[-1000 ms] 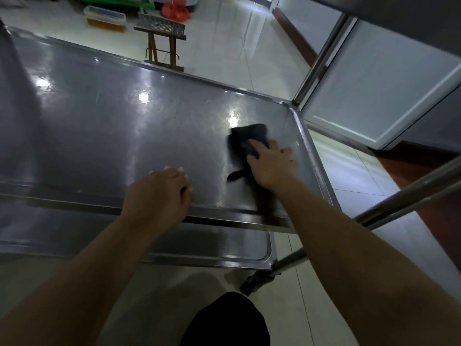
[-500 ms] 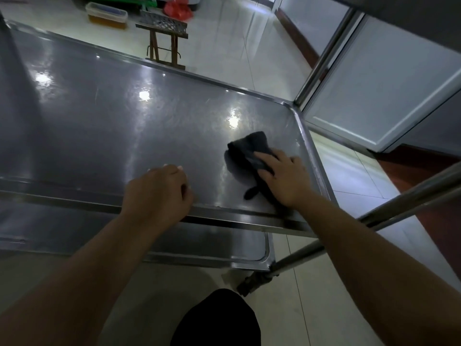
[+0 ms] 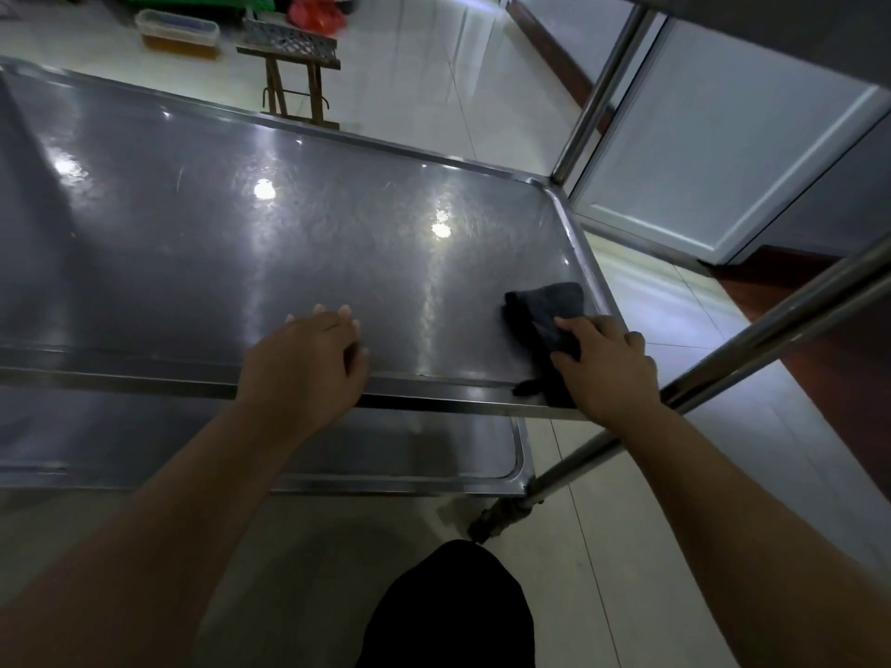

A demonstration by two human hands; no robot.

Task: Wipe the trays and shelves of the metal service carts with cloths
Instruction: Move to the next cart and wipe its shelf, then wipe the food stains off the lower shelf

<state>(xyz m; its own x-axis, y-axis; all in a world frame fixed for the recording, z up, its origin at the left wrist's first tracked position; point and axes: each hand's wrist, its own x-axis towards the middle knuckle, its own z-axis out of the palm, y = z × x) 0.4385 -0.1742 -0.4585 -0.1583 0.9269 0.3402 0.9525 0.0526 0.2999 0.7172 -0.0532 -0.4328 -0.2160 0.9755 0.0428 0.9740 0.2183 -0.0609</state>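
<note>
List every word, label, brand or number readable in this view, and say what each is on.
None: no readable text anywhere.
The metal tray, dark cloth, lower shelf and white cabinet door show no lettering.
The plastic container on the floor shows no legible label.

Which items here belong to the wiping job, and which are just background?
In the job:
dark cloth under the right hand
cart's upper tray
lower shelf
left hand resting near the tray's front rim

Lying about:
wooden stool
plastic container
red bag
</note>
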